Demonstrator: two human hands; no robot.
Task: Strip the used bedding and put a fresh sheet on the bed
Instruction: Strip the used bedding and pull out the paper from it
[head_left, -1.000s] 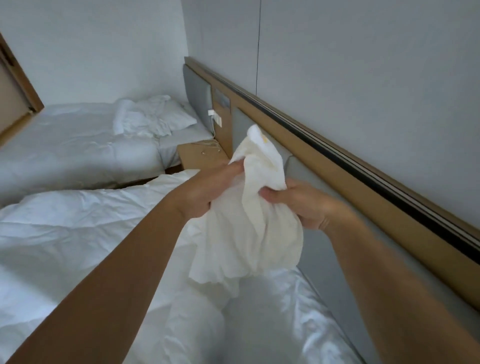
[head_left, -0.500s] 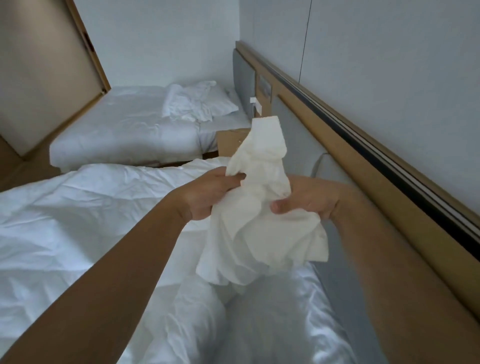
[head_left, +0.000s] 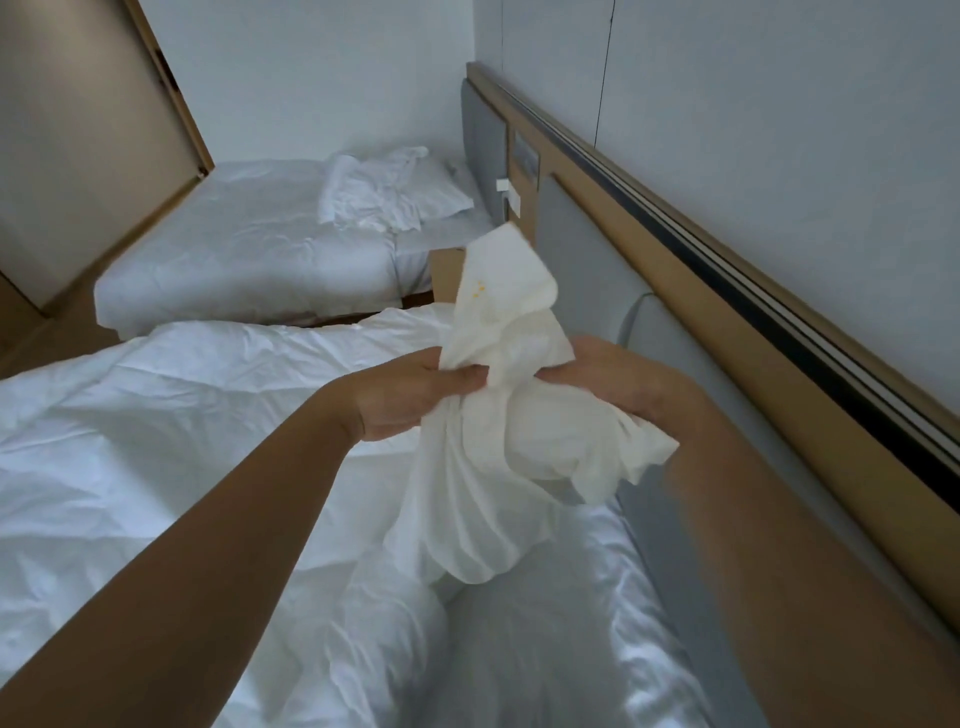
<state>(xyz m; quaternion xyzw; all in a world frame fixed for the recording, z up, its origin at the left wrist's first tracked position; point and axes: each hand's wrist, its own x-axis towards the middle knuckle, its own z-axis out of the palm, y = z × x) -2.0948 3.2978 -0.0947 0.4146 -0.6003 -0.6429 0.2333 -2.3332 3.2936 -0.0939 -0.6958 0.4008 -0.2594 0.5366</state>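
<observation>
A bunched cream-white cloth (head_left: 498, 441), like a pillowcase, with small yellow marks near its top, hangs above the head end of the near bed (head_left: 156, 441). My left hand (head_left: 410, 395) pinches it from the left. My right hand (head_left: 623, 384) grips it from the right, fingers partly hidden in the folds. Its lower end drapes onto the crumpled white duvet and the pillow area (head_left: 545, 649) below.
A grey padded headboard (head_left: 587, 249) with a wooden rail runs along the right wall. A wooden nightstand (head_left: 444, 273) stands between the beds. The far bed (head_left: 249, 249) holds a pillow and rumpled white linen (head_left: 384, 195). A tan door or panel (head_left: 78, 130) stands at the left.
The view has swung left and shows more of the far bed and the door. My hands have come closer together on the cloth, and its top has flopped over.
</observation>
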